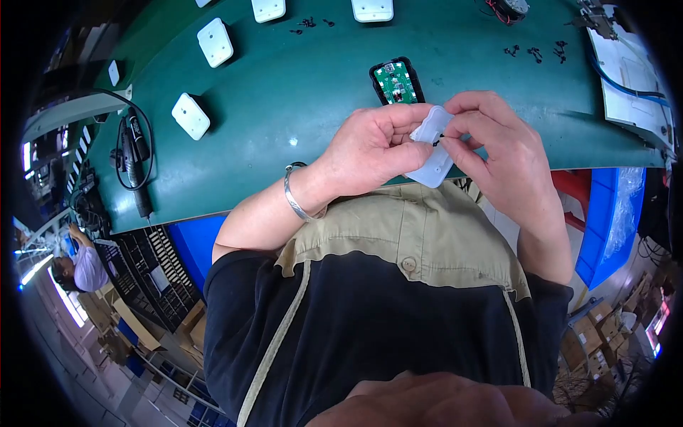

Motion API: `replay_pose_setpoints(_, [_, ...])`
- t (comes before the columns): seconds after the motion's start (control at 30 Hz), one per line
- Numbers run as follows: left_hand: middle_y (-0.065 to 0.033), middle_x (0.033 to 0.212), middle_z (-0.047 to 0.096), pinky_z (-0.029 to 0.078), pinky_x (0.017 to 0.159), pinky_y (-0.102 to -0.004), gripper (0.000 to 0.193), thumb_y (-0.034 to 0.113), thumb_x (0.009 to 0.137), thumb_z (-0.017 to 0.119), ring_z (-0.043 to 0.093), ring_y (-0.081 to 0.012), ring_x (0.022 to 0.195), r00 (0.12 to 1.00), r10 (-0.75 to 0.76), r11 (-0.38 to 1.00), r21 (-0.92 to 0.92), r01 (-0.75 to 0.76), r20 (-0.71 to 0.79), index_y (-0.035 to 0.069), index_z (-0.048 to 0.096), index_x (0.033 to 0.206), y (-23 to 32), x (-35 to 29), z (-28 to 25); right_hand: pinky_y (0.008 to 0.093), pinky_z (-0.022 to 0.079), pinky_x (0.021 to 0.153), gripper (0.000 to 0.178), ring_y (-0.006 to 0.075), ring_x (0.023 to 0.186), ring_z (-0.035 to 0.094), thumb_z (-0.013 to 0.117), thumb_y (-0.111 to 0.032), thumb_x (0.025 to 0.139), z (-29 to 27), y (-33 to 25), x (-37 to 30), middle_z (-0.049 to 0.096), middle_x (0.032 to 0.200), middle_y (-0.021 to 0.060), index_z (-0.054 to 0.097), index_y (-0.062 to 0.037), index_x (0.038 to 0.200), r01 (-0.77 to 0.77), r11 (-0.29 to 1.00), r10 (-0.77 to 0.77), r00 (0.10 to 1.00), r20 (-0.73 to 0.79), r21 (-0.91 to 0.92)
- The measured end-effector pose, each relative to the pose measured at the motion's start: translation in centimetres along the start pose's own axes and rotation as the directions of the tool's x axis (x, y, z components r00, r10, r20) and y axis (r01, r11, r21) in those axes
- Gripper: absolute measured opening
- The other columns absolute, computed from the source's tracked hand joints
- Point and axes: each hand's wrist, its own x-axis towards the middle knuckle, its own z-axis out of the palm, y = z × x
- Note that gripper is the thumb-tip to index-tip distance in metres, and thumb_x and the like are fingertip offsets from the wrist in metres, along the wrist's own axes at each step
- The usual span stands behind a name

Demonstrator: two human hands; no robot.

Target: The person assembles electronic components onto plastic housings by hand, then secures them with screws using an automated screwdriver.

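Observation:
A white plastic cover (431, 172) is tilted up near the table's front edge, in front of my body. My left hand (366, 151) grips it from the left, thumb across its face and fingers behind. My right hand (506, 146) is closed in a pinch at the cover's right edge, with a small black part (437, 143) at the fingertips; its exact shape is too small to make out. Just beyond the hands, a green circuit board (395, 80) sits in a black case (418, 87) on the green table (284, 92).
More white covers (191, 116) lie at the left and back. Small black parts (558, 53) are grouped at the back and right. A black electric screwdriver (132, 158) with a looped cord hangs left. A white fixture (626, 85) stands right, a blue bin (601, 228) below it. Another person (89, 267) is far left.

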Motion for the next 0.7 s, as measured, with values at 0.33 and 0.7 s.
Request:
replay_pose_setpoints(0.33, [-0.0084, 0.106, 0.057, 0.045, 0.083, -0.0266, 0.043, -0.005, 0.080, 0.049, 0.055, -0.0130, 0.096, 1.000, 0.006, 1.000, 0.015, -0.006, 0.008, -0.003, 0.044, 0.122, -0.33, -0.07, -0.15, 0.0311, 0.047, 0.057, 0.006, 0.0222, 0.068, 0.057, 0.061, -0.001, 0.069, -0.50, -0.37, 0.24, 0.055, 0.090, 0.0064, 0.056, -0.0010, 0.073, 0.114, 0.992, -0.112, 0.993, 0.043, -0.049])
replay_pose_setpoints(0.7, [-0.0083, 0.105, 0.058, 0.046, 0.082, -0.0273, 0.045, -0.006, 0.078, 0.050, 0.055, -0.0129, 0.095, 1.000, -0.010, 0.999, 0.031, 0.010, 0.011, -0.004, 0.044, 0.122, -0.11, 0.03, -0.01, 0.0348, 0.045, 0.056, 0.007, 0.0267, 0.065, 0.055, 0.058, 0.000, 0.069, -0.70, -0.20, 0.36, 0.051, 0.087, 0.0097, 0.051, 0.0010, 0.068, 0.187, 0.982, -0.184, 0.978, 0.101, -0.027])
